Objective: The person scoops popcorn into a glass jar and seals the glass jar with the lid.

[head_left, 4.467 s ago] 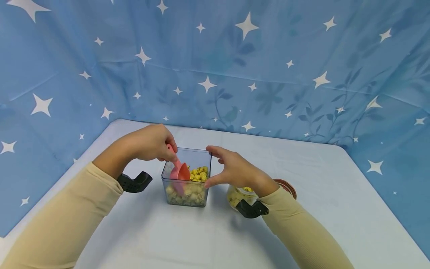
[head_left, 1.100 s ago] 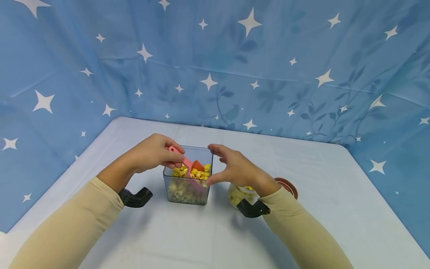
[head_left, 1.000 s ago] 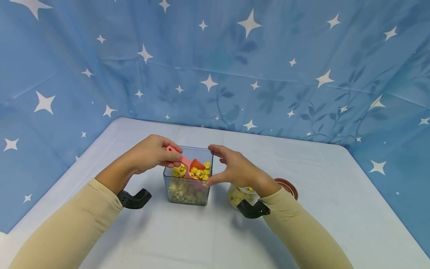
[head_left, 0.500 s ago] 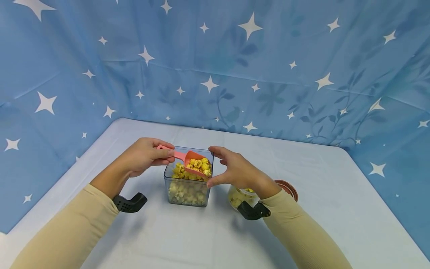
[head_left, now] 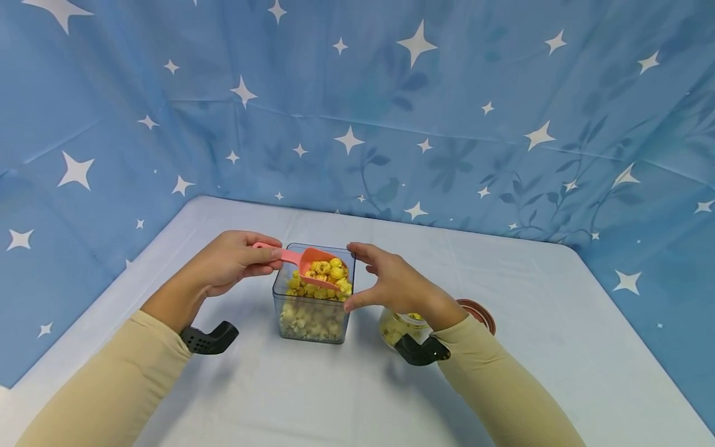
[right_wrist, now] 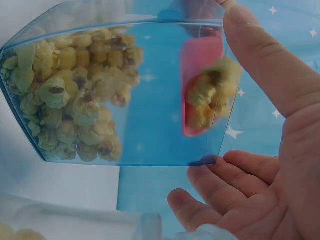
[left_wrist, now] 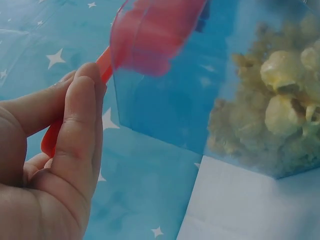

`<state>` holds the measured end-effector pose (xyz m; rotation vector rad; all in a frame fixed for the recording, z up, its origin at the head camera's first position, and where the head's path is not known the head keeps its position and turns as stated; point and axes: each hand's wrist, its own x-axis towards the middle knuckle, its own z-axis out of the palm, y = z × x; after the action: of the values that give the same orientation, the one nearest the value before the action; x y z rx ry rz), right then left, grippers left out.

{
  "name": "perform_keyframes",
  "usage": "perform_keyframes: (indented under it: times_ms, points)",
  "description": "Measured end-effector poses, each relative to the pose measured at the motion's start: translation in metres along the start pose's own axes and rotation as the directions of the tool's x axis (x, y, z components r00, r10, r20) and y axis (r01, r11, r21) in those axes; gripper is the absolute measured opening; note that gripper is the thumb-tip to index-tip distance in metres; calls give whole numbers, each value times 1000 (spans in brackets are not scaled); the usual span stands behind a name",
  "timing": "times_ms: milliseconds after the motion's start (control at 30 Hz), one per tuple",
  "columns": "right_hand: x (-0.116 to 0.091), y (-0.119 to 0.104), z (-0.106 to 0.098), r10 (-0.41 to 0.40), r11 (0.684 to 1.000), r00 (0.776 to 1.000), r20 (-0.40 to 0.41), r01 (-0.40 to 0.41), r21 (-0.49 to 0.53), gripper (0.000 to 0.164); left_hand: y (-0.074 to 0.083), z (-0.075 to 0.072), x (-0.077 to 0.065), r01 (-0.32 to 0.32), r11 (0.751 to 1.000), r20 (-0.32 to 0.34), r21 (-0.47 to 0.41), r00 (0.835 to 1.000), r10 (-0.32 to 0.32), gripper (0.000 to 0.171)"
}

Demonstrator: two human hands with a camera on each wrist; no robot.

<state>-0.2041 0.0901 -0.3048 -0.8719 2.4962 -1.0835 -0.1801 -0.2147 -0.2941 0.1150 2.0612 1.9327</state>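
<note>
My left hand (head_left: pixel 231 261) pinches the handle of a pink scoop (head_left: pixel 293 256) between thumb and fingers. The scoop lies nearly level in the mouth of a clear square container (head_left: pixel 282 310), heaped with yellow popcorn (head_left: pixel 329 270). More popcorn fills the lower part of the container. At its right side my right hand (head_left: pixel 391 279) grips the container, thumb on the near wall and fingers at the far corner. Through the clear wall in the right wrist view, the scoop's bowl (right_wrist: pixel 202 55) and its load of popcorn show. In the left wrist view the handle (left_wrist: pixel 105 65) runs between the fingers.
A glass jar (head_left: pixel 391 329) with popcorn in it stands right of the container, partly hidden under my right wrist. Behind the forearm lies a brown-red round lid (head_left: pixel 480 310). White cloth covers the table (head_left: pixel 313 397); a blue starry curtain (head_left: pixel 290 81) hangs behind.
The scoop, earlier tipped down into the popcorn, has been turned level and lifted with popcorn in it. My left hand has drawn back to the left. The right hand keeps its place.
</note>
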Motion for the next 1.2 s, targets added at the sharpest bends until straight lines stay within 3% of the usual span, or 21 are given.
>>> perform_keyframes:
  times_ms: [367,633,1200]
  points:
    - [0,-1,-1,-8,1000,1000,-3,8,-1,105,-3,-3,-2,18,999,98,38,995,-21,48]
    - [-1,-2,0,7,1000,1000,-5,-7,-13,105,-6,-3,-2,11,999,71,-48,997,-7,51]
    - [-12,-1,-9,-7,999,999,-34,6,-44,106,-8,-14,-5,-43,991,24,-124,999,46,53]
